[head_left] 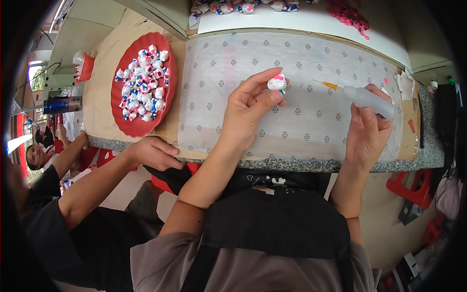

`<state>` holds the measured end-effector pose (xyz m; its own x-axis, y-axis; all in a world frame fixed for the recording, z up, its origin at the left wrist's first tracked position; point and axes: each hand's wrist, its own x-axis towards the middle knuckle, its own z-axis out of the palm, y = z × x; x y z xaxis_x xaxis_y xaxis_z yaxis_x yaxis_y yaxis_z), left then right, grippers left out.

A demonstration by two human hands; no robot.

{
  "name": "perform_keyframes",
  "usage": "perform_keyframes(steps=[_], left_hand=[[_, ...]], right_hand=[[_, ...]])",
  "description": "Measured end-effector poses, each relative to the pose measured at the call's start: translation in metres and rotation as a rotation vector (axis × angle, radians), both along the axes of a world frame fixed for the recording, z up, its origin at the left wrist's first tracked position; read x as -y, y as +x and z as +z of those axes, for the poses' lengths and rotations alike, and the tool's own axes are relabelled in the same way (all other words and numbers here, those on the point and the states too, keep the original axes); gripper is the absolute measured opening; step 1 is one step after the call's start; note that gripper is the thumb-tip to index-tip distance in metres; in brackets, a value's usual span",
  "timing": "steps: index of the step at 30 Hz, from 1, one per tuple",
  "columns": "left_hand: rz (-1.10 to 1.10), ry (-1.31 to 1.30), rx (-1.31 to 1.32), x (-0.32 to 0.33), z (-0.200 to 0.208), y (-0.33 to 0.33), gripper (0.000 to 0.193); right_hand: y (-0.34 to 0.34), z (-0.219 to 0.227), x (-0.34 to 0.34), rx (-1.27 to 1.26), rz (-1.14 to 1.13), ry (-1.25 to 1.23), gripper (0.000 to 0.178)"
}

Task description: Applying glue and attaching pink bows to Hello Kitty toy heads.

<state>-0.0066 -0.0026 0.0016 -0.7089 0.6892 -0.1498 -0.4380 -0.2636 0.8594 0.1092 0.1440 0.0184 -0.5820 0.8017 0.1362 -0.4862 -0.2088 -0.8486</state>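
Between the thumb and fingers of my left hand [250, 100] is a small white cat figurine [277, 83] with pink and blue parts. My right hand [368, 124] grips a translucent squeeze bottle [365, 101], its orange tip and thin needle pointing left toward the figurine. A gap separates the needle from the figurine. Both hands are over a white printed sheet [228, 114] on the table. Left of the sheet, a red scalloped dish [118, 104] holds many similar figurines [145, 87].
Another person's hand [158, 153] rests at the table's front edge, below the dish. More figurines [245, 7] and a heap of pink pieces [348, 17] lie on a white surface at the back. A crumpled tissue [404, 85] is at the right. A dark cup [63, 104] stands far left.
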Motion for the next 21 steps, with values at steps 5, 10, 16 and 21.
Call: perform_keyframes(steps=[5, 10, 16, 21], left_hand=[[0.064, -0.013, -0.141, 0.007, -0.007, 0.001, 0.042], [0.105, 0.001, -0.114, 0.004, -0.002, 0.002, 0.04], [0.038, -0.014, -0.141, 0.007, -0.002, 0.0, 0.04], [0.036, -0.007, -0.135, 0.004, -0.001, 0.002, 0.04]], right_hand=[[-0.014, -0.007, 0.017, -0.015, -0.021, 0.401, 0.035], [-0.016, -0.011, 0.022, -0.072, -0.029, 0.688, 0.041], [-0.018, -0.013, 0.024, -0.071, -0.026, 0.792, 0.044], [-0.016, -0.012, 0.024, -0.077, -0.005, 0.781, 0.044]])
